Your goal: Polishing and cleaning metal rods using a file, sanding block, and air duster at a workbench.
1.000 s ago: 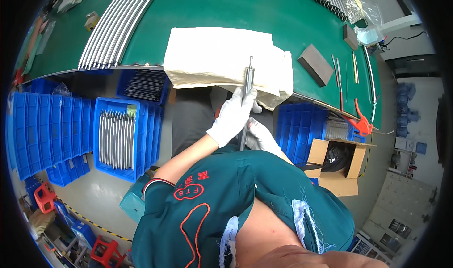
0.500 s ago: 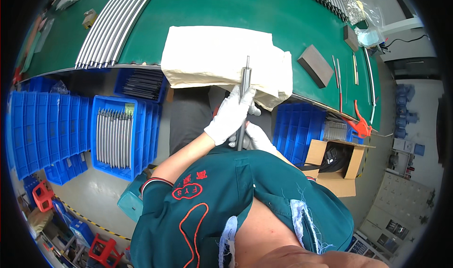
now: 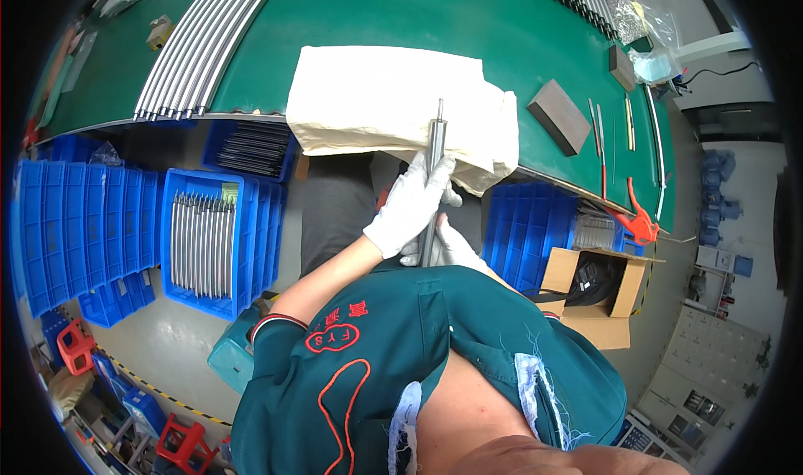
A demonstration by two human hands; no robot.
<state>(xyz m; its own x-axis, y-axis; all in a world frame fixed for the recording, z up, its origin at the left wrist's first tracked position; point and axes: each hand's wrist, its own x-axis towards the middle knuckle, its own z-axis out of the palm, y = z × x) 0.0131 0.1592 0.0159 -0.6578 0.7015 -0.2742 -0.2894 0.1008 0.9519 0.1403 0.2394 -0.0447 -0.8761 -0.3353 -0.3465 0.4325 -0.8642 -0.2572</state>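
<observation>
- Left grip (image 3: 410,207), white-gloved, is clenched round a shiny metal rod (image 3: 436,145), fingers and thumb wrapped about its middle!
- Lower down comes the right grip (image 3: 456,245), gloved in white too, grasping the same rod close to the body, palm to its right and fingers peeping out on its left
- The rod itself runs up the centre, its thin tip pointing away over a cream cloth (image 3: 376,90); whether tip and cloth touch, I cannot tell
- Its near end meets the edge of the green shirt (image 3: 493,316)
- That cloth lies folded on the green tabletop (image 3: 376,7), draping over the near edge
- Over on the left, a row of rods (image 3: 201,53) lies side by side
- On the right, a dark block (image 3: 560,117), and near the corner a red air gun (image 3: 641,224)
- Below left, a blue crate (image 3: 247,249) packed with more rods (image 3: 202,249)
</observation>
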